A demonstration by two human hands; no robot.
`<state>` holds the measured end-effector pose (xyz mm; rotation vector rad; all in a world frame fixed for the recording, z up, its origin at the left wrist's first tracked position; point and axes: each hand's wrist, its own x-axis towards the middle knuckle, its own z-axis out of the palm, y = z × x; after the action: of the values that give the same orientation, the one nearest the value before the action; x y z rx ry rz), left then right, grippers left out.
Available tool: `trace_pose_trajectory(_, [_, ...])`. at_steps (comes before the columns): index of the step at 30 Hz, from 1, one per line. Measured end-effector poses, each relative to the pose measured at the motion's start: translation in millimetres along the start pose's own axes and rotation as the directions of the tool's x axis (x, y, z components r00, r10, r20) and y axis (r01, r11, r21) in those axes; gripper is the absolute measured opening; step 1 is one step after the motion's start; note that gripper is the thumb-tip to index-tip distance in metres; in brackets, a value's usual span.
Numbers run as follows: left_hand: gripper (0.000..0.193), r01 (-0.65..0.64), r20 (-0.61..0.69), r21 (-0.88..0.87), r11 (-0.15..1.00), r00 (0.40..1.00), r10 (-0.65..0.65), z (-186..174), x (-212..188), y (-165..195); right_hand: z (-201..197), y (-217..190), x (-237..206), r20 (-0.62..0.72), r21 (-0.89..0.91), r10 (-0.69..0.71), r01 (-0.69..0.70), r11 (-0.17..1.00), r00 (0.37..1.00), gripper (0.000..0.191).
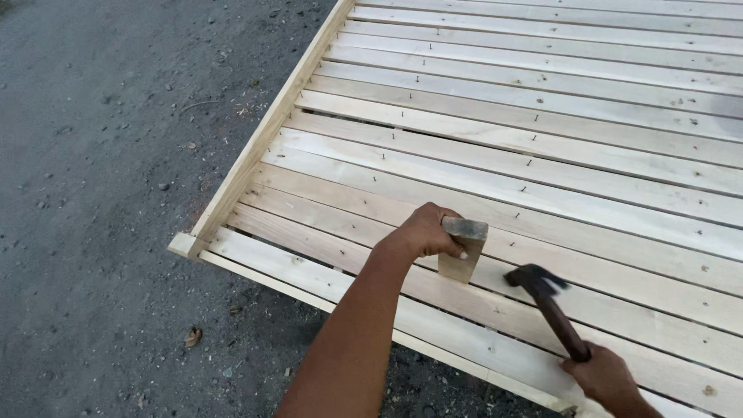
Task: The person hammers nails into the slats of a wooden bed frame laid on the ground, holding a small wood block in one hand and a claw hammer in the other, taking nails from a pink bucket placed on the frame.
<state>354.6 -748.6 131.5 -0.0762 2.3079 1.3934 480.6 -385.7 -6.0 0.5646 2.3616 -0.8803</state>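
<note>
Far left: dark gravel ground [101, 193], strewn with small stones and wood chips; one dry leaf [193, 336] lies near the lower edge.

Next: a large panel of pale wooden slats [542, 155] lies flat on the ground. A side rail [263, 139] runs diagonally along its left edge, ending in a short protruding end at the near corner. The slats run parallel with narrow gaps between them. Small dark nail heads [418, 79] show in two rows across the slats.

Centre: the left hand [422, 232], arm extended from the bottom of the view, is clenched around a small wooden block [463, 249]. The block stands on end, slightly tilted, its lower end seated at a gap between two near slats.

Right of centre: a hammer [542, 298], dark head and reddish-brown handle, its head blurred, just beside the block and above the slats; contact cannot be confirmed.

Lower right: the right hand [607, 379] is closed around the end of the hammer handle.

No packages, labels or signs in view.
</note>
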Motion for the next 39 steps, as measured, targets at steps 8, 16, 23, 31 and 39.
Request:
trace_pose_trajectory(8, [0.061, -0.003, -0.005, 0.003, 1.0, 1.0, 0.003, 0.6, 1.1, -1.9, -9.9, -21.3, -8.0, -0.071, 0.158, -0.04, 0.05, 0.986, 0.997, 0.049])
trace_pose_trajectory(16, [0.061, -0.027, -0.012, 0.033, 0.999, 1.0, 0.027, 1.4, -4.3, 1.0, 12.2, -16.3, -0.3, 0.058, -0.341, -0.002, 0.022, 0.94, 0.998, 0.037])
trace_pose_trajectory(23, [0.06, -0.054, -0.019, 0.037, 0.998, 0.998, 0.055, 2.6, -5.9, 2.1, -14.4, -40.5, -11.2, 0.0, -0.14, 0.003, -0.003, 0.99, 1.0, 0.047])
trace_pose_trajectory(31, [0.055, -0.026, 0.011, -0.021, 0.999, 1.0, 0.026, 1.1, -0.2, 9.8, -6.1, -32.3, 3.4, -0.414, 0.202, -0.418, 0.529, 0.824, 0.809, 0.049])
trace_pose_trajectory(39, [0.057, -0.045, -0.005, -0.01, 0.999, 0.999, 0.045, 5.0, 3.1, -4.0, -7.7, -38.3, -2.0, 0.028, -0.251, 0.034, -0.025, 0.968, 0.999, 0.047])
